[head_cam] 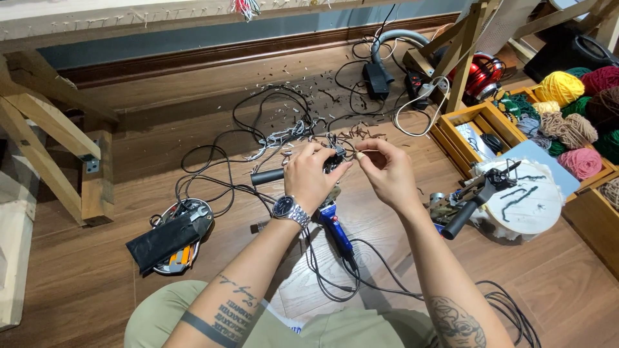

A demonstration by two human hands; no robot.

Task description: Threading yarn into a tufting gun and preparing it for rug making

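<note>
Gripping the blue-handled tool (329, 193) above the wooden floor (97, 277), my left hand (311, 175) is wrapped around its black head, while my right hand (385, 169) pinches narrowly at its tip. Black cords (219, 154) trail around it. Yarn balls (567, 109) fill wooden boxes at far right.
</note>
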